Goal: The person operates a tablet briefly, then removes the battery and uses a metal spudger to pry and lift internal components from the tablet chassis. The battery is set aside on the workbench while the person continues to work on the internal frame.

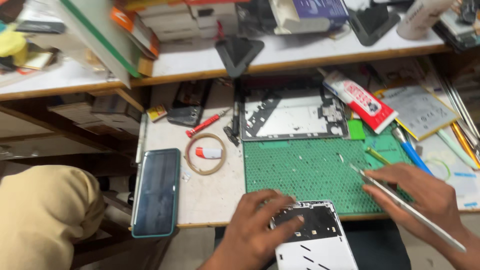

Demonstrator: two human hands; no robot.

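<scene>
Head view: left hand [255, 227] is pressing flat on the opened tablet [312, 235], steadying it; right hand [425, 200] is pinching a thin metal tool [400, 202] over the green mat [310, 170].

A green dotted mat [310, 170] is seen centre; white-and-black tablet shell [312, 235] near; red-white glue tube [361, 101] far right; red screwdriver [206, 124] and teal-cased phone [156, 192] left.

Dark phone screen [156, 191] in a teal case, lying at the table's left edge. Second dark phone [189, 104] farther back under the shelf. Red-and-white glue tube [360, 100] slanted right of the green mat. Purple-and-white box [307, 14] and stacked cartons [170, 20] up on the shelf.
</scene>
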